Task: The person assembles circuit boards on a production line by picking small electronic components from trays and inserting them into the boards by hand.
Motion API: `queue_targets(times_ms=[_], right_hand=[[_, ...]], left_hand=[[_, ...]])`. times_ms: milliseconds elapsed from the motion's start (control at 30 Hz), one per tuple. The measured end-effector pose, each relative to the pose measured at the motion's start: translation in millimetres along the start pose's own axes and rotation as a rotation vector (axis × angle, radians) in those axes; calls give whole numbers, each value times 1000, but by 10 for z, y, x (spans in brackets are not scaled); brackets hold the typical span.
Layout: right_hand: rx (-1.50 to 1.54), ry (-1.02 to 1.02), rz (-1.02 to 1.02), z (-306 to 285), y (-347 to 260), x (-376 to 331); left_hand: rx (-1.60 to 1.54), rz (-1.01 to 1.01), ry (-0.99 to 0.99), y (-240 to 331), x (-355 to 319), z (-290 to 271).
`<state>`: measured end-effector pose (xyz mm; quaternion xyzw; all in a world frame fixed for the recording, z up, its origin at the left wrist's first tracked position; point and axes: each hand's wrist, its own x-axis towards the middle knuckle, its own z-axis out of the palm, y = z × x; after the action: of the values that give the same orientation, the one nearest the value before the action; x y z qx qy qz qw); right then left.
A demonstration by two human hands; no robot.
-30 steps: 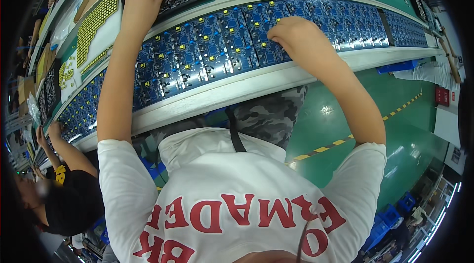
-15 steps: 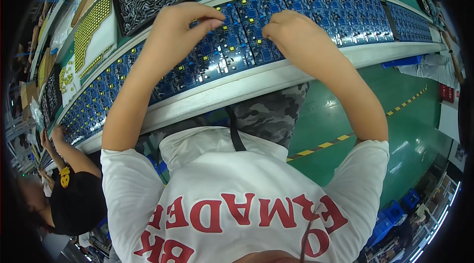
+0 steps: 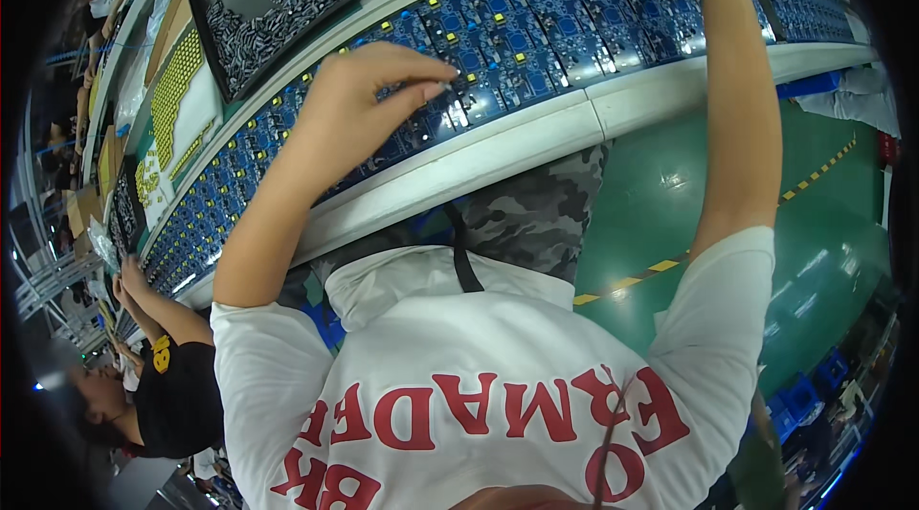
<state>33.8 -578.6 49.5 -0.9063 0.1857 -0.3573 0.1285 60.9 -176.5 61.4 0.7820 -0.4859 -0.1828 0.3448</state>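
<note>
The left hand (image 3: 359, 113) pinches a small grey part (image 3: 436, 89), maybe metal, just over the row of blue circuit boards (image 3: 536, 41). The right hand reaches up out of view. A black tray (image 3: 268, 2) of grey parts sits far left.

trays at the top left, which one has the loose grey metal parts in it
The black tray just above the blue circuit boards, up from the left hand. The trays further left hold yellow parts in rows.
</note>
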Motion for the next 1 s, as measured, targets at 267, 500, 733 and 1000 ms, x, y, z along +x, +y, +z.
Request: queue_targets(times_ms=[267,500,733,1000], right_hand=[[-123,-225,-28,201,347,208],[9,73,77,250,323,41],[258,178,218,237,286,106],[232,152,286,282,284,147]], left_hand=[[375,279,49,54,-140,282],[413,298,36,51,-108,360],[485,364,-1,29,-53,318],[614,423,-44,19,-104,282]])
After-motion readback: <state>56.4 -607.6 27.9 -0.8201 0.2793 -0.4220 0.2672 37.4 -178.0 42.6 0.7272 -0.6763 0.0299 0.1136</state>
